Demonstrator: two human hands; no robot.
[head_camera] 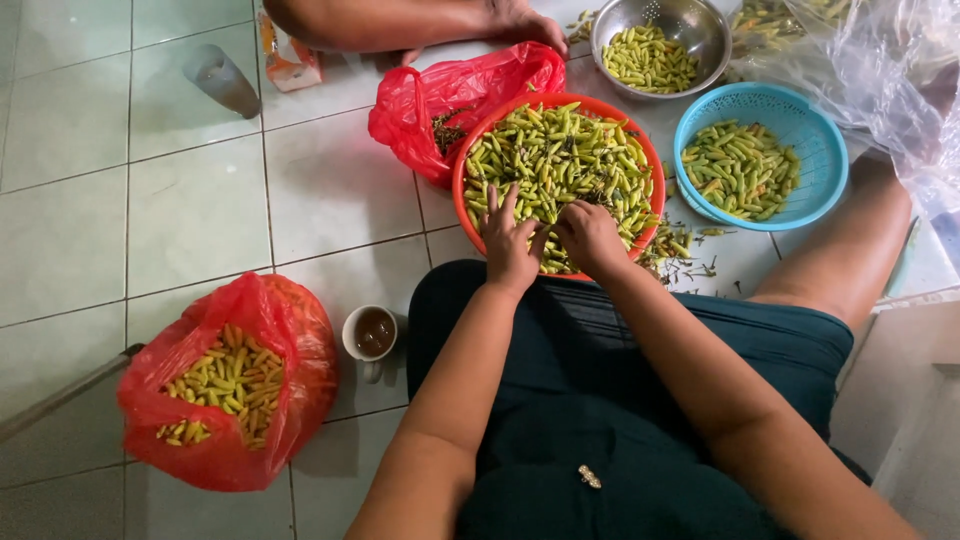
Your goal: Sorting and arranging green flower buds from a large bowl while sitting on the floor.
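Note:
An orange round basket point(640, 140) full of small green-yellow chili peppers point(560, 155) sits on the tiled floor in front of me. My left hand point(510, 240) rests on the peppers at the basket's near edge, fingers spread. Beside it, my right hand point(590, 235) is curled over the peppers with its fingers closed on some of them; exactly what it pinches is hidden. The two hands almost touch.
A blue basket point(800, 110) and a metal colander point(700, 25) hold more peppers at the right back. A red bag point(420, 110) holds stems; another red bag point(290, 330) at left holds peppers. A cup of dark drink point(372, 332) stands by my knee. Another person's arm point(400, 20) lies at the top.

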